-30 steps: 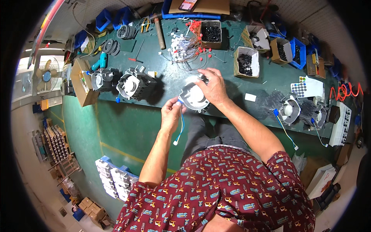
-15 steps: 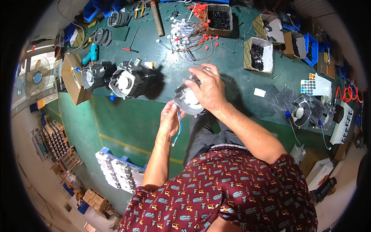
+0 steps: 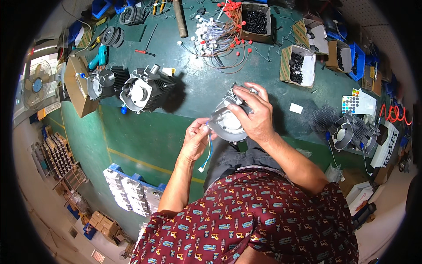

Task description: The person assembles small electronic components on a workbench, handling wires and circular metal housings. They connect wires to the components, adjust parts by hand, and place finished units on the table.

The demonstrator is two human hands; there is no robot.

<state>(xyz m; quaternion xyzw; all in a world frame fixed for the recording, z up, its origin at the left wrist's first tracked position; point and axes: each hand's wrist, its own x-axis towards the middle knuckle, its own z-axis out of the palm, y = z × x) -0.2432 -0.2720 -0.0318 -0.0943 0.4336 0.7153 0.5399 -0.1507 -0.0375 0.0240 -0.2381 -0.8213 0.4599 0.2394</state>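
My right hand [image 3: 258, 115] wraps over the top and right side of a grey cast-metal housing [image 3: 228, 126] with a round light part inside, held tilted at the near edge of the bench. At the housing's left rim, my left hand [image 3: 194, 141] pinches blue and white wires [image 3: 209, 152] where they come out. Their lower ends hang below the fingers and finish in a small white connector [image 3: 201, 169]. The exact spot under the left fingertips is hidden. Two similar finned housings [image 3: 140, 93] [image 3: 99, 83] stand left on the bench.
Bundled wires with red and white connectors [image 3: 215, 37] lie at the back, beside a box of black parts [image 3: 256, 24]. A hammer handle [image 3: 180, 18], a screwdriver [image 3: 146, 52] and a teal power tool [image 3: 102, 55] lie left. More finned housings [image 3: 343, 134] stand right.
Both hands and the housing have shifted right and slightly nearer to me within the view. The housing has turned a little, showing more of its finned side. The grip looks the same.
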